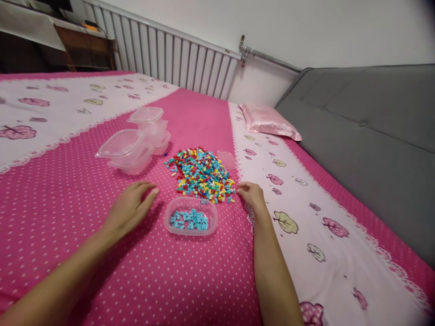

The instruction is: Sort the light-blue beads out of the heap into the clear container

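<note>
A loose heap of small toy building bricks (pixel 204 174) in blue, red, yellow, green and white lies on the pink dotted bedspread. In front of it stands an oval clear plastic container (pixel 166 222), with light-blue bricks (pixel 190 220) spread over its bottom. My left hand (pixel 134 203) hovers to the left of the container, thumb and fingers apart, with nothing visible in it. At the heap's right edge is my right hand (pixel 250 194), its thumb and fingertips pinched together. Whatever may be between those fingertips is too small to tell.
Stacked clear plastic containers (pixel 131 151) stand to the left behind the heap. A clear flat lid (pixel 227 160) lies at the heap's back right. Farther off are a pink pillow (pixel 268 121), a grey padded headboard (pixel 360 131) and a radiator (pixel 170 52) along the wall.
</note>
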`<control>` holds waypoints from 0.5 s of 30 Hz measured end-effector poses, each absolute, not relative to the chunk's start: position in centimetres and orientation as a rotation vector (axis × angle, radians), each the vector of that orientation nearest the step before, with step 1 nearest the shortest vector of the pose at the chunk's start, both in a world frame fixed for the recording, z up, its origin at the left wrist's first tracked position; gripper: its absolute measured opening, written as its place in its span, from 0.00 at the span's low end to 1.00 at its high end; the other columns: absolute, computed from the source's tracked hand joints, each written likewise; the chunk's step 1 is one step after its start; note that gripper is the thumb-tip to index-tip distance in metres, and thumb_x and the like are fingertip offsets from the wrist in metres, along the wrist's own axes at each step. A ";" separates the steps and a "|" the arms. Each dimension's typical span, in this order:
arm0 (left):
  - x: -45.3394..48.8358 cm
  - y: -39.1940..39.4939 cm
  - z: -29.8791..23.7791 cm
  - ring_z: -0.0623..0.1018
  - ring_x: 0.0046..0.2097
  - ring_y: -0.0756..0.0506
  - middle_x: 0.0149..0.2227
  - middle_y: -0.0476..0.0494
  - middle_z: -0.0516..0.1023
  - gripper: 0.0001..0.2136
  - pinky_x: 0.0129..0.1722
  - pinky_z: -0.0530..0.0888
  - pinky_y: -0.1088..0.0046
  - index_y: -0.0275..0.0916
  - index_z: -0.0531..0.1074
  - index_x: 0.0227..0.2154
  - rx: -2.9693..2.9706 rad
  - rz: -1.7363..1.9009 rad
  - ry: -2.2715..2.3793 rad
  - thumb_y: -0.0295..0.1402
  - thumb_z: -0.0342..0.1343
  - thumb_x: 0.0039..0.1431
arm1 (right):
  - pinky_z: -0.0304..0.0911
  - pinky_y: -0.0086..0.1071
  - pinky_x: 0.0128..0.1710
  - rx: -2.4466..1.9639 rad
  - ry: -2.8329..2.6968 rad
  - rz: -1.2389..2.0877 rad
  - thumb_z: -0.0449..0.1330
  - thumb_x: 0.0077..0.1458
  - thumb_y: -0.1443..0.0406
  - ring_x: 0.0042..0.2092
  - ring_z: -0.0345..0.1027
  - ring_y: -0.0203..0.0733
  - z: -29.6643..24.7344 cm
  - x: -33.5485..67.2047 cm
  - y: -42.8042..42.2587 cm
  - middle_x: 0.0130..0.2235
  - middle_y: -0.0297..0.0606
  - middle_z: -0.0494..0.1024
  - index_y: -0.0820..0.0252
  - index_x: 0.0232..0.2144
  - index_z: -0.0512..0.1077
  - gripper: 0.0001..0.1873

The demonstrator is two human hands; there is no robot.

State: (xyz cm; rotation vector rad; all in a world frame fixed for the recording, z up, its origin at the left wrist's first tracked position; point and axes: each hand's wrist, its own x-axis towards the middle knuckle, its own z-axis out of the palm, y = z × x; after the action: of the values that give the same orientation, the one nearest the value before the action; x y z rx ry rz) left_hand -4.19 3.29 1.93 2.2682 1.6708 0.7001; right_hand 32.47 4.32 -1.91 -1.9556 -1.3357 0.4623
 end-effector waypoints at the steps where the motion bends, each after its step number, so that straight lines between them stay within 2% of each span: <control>1: -4.3 3.4 1.3 0.70 0.55 0.33 0.52 0.27 0.72 0.30 0.57 0.64 0.55 0.28 0.72 0.48 2.333 0.593 1.784 0.48 0.37 0.61 | 0.65 0.32 0.39 -1.954 -1.353 0.496 0.60 0.43 0.66 0.36 0.74 0.41 -2.0 32.3 4.3 0.32 0.36 0.81 0.58 0.33 0.79 0.12; 3: -4.3 3.4 0.0 0.65 0.59 0.29 0.56 0.22 0.67 0.31 0.58 0.61 0.52 0.24 0.68 0.54 2.429 0.318 1.956 0.45 0.38 0.60 | 0.65 0.30 0.37 -1.960 -1.373 0.540 0.62 0.41 0.66 0.35 0.74 0.40 -2.1 32.1 4.4 0.31 0.35 0.81 0.57 0.33 0.79 0.12; 6: -4.1 3.0 -1.3 0.61 0.62 0.26 0.61 0.19 0.61 0.30 0.59 0.58 0.50 0.24 0.60 0.60 2.487 0.079 2.053 0.42 0.38 0.62 | 0.65 0.29 0.35 -1.978 -1.398 0.552 0.64 0.39 0.66 0.34 0.74 0.39 -2.3 31.9 4.5 0.30 0.33 0.80 0.56 0.32 0.78 0.13; 11: -3.7 2.5 -1.3 0.62 0.61 0.26 0.60 0.18 0.61 0.29 0.58 0.58 0.49 0.22 0.60 0.60 2.539 0.095 2.055 0.40 0.38 0.63 | 0.64 0.31 0.33 -1.970 -1.402 0.510 0.64 0.39 0.65 0.32 0.72 0.40 -2.8 31.9 4.6 0.27 0.32 0.79 0.55 0.29 0.78 0.10; 15: -3.8 2.5 -1.4 0.62 0.61 0.26 0.60 0.17 0.61 0.29 0.57 0.58 0.49 0.22 0.61 0.59 2.543 0.119 2.048 0.39 0.39 0.63 | 0.64 0.33 0.35 -1.920 -1.377 0.483 0.63 0.39 0.66 0.31 0.72 0.40 -3.2 32.0 4.7 0.27 0.33 0.79 0.56 0.25 0.78 0.05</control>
State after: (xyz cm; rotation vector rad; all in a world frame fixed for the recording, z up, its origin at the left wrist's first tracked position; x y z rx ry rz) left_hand -3.82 2.54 -1.37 2.5431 2.0484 0.1191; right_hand 31.96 4.73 -3.20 -1.9200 -1.3774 0.4831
